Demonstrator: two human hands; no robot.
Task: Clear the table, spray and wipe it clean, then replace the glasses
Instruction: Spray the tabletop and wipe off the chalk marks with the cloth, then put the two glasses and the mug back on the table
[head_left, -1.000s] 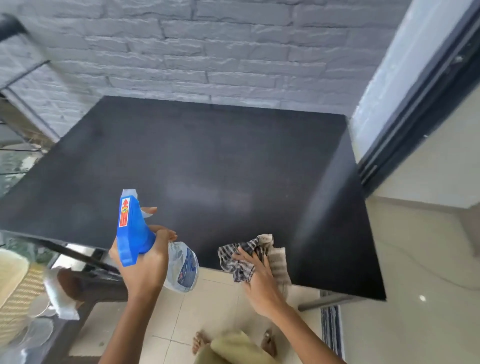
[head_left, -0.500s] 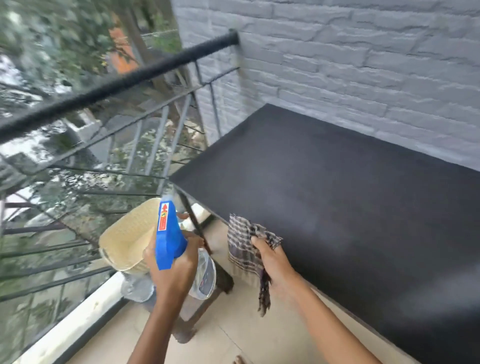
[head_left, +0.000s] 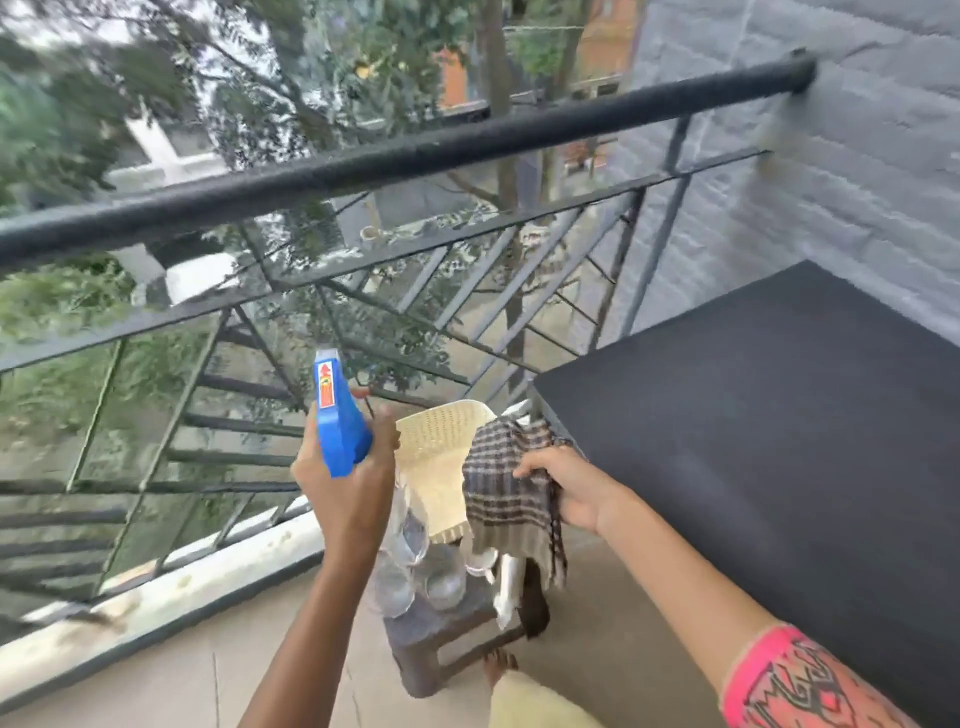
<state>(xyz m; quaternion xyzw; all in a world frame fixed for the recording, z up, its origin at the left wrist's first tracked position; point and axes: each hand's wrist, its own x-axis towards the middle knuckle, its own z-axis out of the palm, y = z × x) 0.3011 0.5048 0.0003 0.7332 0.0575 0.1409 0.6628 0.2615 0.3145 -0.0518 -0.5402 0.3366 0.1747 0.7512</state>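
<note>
The left grip (head_left: 348, 488) is closed round the neck of a spray bottle (head_left: 340, 426). Its blue trigger head stands up above the fingers and its nozzle points away from the person. The clear body of the bottle is mostly hidden behind the hand. The right grip (head_left: 571, 491) holds a brown checked cloth (head_left: 504, 499) by its upper edge, with the fingers curled over it, and the cloth hangs down free. Both grips are in the air above a low dark stool (head_left: 452, 631). The clear glasses (head_left: 444, 579) stand close together on top of this stool, but they are blurred and I cannot tell how many there are. A cream woven basket (head_left: 441, 452) is above the stool, tilted, between the bottle and the cloth. The cloth covers its right edge. The black surface (head_left: 779, 415) is to the right of the stool, with its near corner just behind the cloth. A bare foot (head_left: 500, 662) is on the tiled floor just in front of the stool. A black metal railing (head_left: 415, 150) runs behind the stool and meets a grey brick wall (head_left: 857, 197) on the right. The right arm has a red patterned sleeve (head_left: 795, 680).
</note>
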